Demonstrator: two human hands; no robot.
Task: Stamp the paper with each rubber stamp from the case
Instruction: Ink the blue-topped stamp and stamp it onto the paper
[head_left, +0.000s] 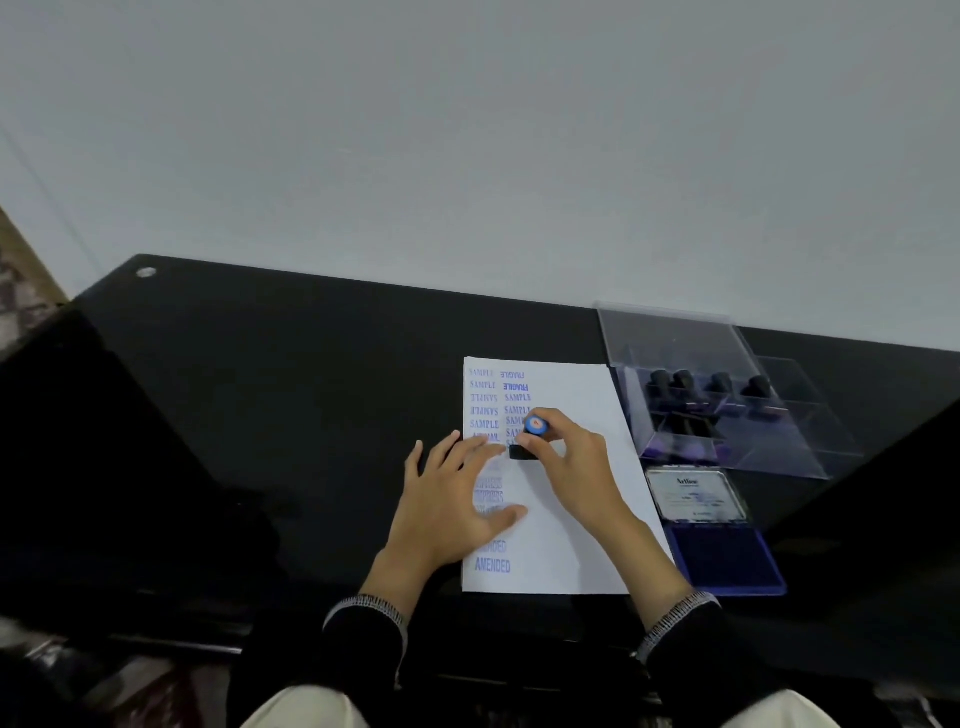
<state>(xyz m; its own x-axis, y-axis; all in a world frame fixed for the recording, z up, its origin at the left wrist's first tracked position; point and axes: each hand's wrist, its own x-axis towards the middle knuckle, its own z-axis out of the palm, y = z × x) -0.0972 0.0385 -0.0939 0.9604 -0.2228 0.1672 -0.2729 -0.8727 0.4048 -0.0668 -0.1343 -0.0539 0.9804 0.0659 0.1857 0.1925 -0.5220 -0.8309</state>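
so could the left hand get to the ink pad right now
Probably not directly: the left hand lies flat on the paper, and the right hand, gripping the stamp, lies between it and the ink pad.

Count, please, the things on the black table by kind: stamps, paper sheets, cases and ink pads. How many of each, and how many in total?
Stamps: 5, one held on the paper by the right hand, four visible standing in the case
Paper sheets: 1, the left hand rests on it
Clear cases: 1
Ink pads: 1, open
Total: 8
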